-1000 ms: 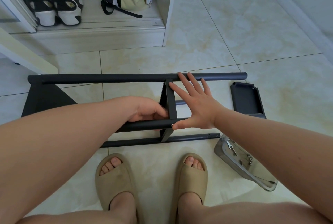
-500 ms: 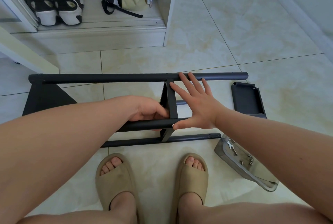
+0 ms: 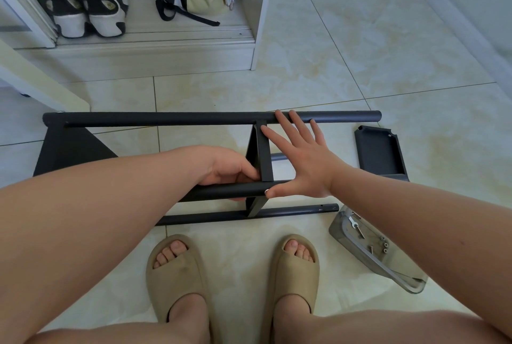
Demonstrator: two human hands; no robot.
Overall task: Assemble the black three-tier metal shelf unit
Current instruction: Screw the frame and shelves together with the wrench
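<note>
While the black shelf frame (image 3: 110, 120) is lying on its side on the tiled floor (image 3: 360, 66), just ahead of two beige slippers (image 3: 177, 277), both bare hands are resting on it. At the far left, its end panel (image 3: 72, 152) is standing on edge between the poles. Moving rightward, the left hand (image 3: 230, 170) is gripping the near pole (image 3: 221, 192), its fingers curling round the tube right beside the middle panel (image 3: 263, 155). Just past that panel, the right hand (image 3: 302, 166) is lying flat and spread, fingers straight, fingertips reaching onto the far pole (image 3: 346, 116) and thumb touching the near one. Farther right, a loose black shelf tray (image 3: 379, 152) is lying apart on the floor, and nearer the person a clear container (image 3: 338, 233) is holding a small wrench (image 3: 353, 222) and some screws (image 3: 383, 244).
</note>
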